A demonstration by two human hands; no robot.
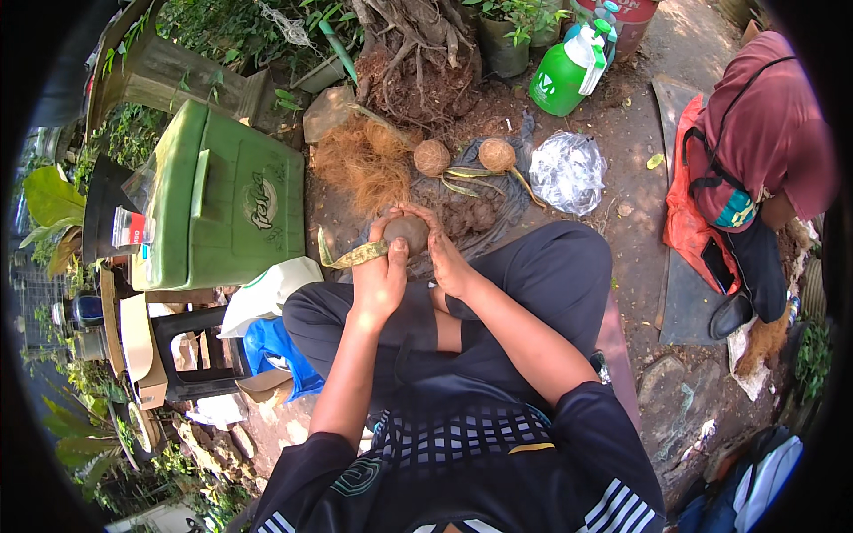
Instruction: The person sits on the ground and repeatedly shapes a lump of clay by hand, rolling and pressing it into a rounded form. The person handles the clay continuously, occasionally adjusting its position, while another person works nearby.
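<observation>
A brown, rounded soil ball (406, 233) sits cupped between my two hands, above my crossed legs. My left hand (380, 286) is curled around its left side, the thumb lying on top. Against the right side presses my right hand (450, 263), fingers held together. A yellow-edged snake plant leaf (357, 255) reaches left from the ball, across my left hand. Just beyond lie a heap of brown coconut fibre (362, 158) and two fibre-covered balls, one on the left (432, 157) and another on the right (497, 155), with striped leaves beside them. Dark loose soil (471, 215) rests on a black sheet.
A green cooler box (253, 200) stands at the left. Clear plastic (569, 173) lies bundled to the right, below a green spray bottle (560, 82). Another person (755, 133) sits at the far right near an orange bag (684, 213). Tree roots (413, 53) rise at the back.
</observation>
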